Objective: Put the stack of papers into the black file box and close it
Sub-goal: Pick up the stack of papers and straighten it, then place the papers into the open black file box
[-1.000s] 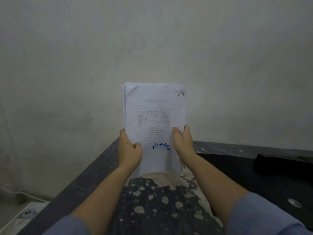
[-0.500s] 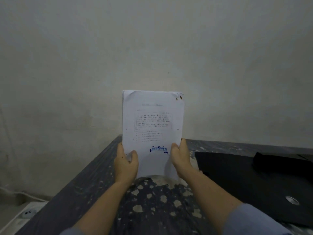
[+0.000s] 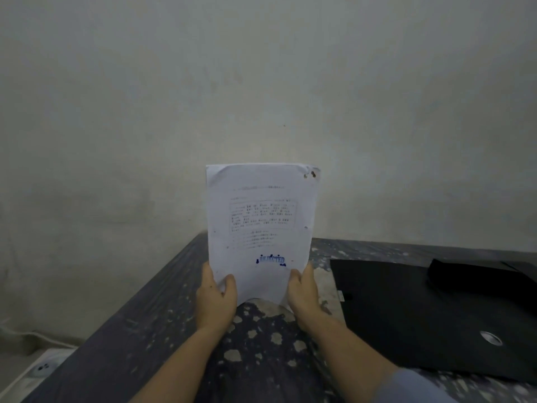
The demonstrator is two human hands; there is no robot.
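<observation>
A blue "REJECTED" stamp (image 3: 271, 259) is seen near the bottom of the stack of papers (image 3: 258, 225), held upright above the table's (image 3: 139, 324) near-left part, long axis vertical, printed side toward the camera. Its lower corners are gripped by the left hand (image 3: 215, 298) and right hand (image 3: 303, 296), thumbs in front. The black file box (image 3: 430, 312) lies flat toward the right edge, a silver ring (image 3: 490, 337) on its cover.

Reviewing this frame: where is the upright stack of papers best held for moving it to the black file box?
As now: the stack of papers stands upright, so grip its two lower side edges, left hand from the left, right hand from the right. Low pinches probably keep sheets aligned and leave the top free while carrying toward the black file box lying right.
</observation>
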